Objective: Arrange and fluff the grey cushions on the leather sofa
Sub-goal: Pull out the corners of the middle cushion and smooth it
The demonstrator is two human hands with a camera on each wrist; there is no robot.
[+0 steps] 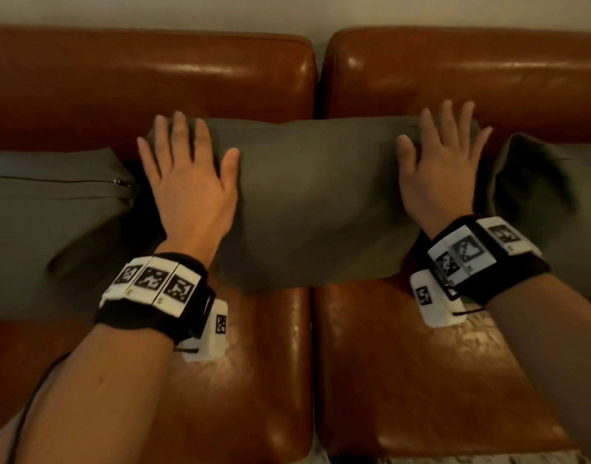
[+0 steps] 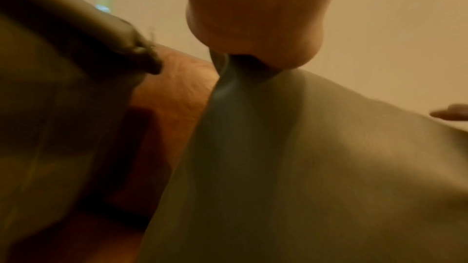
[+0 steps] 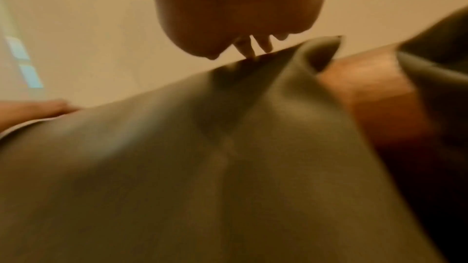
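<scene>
Grey cushions sit in a row across the middle of the head view, propped on the seat of the leather sofa (image 1: 421, 380) and leaning toward its back. Nearest the camera, low in the frame, two forearms reach forward over the glossy brown seat pads, each wrist wrapped in a black band (image 1: 160, 296) carrying printed marker tiles.

Above them, the middle cushion (image 1: 307, 202) straddles the seam between the two seat pads. The left hand (image 1: 190, 182) lies flat on its left end and the right hand (image 1: 444, 172) flat on its right end. Each grip is fully spread, fingers straight, pressing or patting the fabric rather than holding it. The left cushion (image 1: 46, 222), with a zip along its top edge, sits at centre left. The right cushion (image 1: 548, 195) is partly cut off at the right edge.

The likely risk is that uneven pressure from the two palms skews the middle cushion or slides it forward on the slick leather. A hard pat could also knock the close neighbours out of line. Pressing alone may flatten the filling instead of plumping it.

Farthest off, the two back pads run across the upper frame, with a plain pale wall (image 1: 287, 8) behind them. The light is warm and dim.
</scene>
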